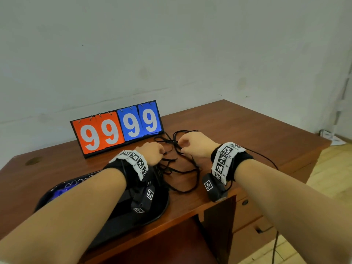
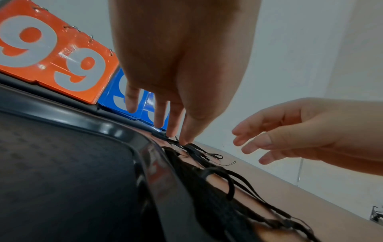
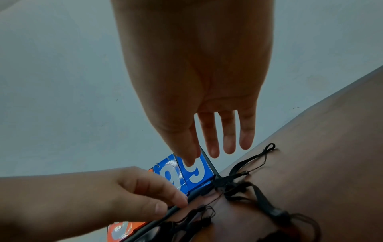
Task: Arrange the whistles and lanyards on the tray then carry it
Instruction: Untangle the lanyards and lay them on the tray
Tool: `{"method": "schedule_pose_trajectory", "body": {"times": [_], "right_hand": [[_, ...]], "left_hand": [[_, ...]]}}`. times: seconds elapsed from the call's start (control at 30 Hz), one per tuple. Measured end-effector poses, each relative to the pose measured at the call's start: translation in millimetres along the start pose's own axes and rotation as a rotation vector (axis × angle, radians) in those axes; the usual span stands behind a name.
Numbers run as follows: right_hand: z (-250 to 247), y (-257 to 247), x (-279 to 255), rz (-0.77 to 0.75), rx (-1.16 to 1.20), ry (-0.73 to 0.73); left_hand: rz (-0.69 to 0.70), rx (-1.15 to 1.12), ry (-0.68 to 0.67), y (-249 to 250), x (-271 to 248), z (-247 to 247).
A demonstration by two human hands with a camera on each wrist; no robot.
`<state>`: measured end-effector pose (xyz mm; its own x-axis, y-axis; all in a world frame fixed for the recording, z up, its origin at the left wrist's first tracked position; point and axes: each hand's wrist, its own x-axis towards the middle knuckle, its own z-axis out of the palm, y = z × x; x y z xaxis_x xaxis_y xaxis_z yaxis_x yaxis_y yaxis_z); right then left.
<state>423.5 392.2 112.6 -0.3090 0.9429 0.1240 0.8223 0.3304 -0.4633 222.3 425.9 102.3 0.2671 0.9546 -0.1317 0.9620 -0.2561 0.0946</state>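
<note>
Risk noted: the black lanyards lay tangled on the desk at 2 o'clock of the tray; lifting one would likely drag others. The left hand pinched a cord. The right hand hovered, fingers apart, holding nothing.

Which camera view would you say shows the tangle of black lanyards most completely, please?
The head view: the whole tangle of black lanyards lies spread on the desk between both hands. The left wrist view catches only strands beside the tray; the right wrist view shows a few loops.
</note>
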Motion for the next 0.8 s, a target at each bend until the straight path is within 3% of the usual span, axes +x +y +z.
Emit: {"method": "schedule_pose_trajectory", "body": {"times": [0.23,0.53,0.6,0.8], "right_hand": [[0.8,12.7,5.8,-0.011,0.044,-0.016],[7.0,22.0,-1.8,0.015,0.060,-0.039],[7.2,23.3,-4.0,0.039,0.084,-0.038],[-2.1,15.1,-7.0,0.057,0.133,0.002]], "left_hand": [[0.005,0.069,-0.095,8.4,22.0,8.7],[-0.017,0.081,-0.060,13.2,23.9,13.9],[0.001,0.027,-0.011,11.5,22.6,13.0],[0.093,-0.362,0.308,20.8,6.8,-9.6]]}}
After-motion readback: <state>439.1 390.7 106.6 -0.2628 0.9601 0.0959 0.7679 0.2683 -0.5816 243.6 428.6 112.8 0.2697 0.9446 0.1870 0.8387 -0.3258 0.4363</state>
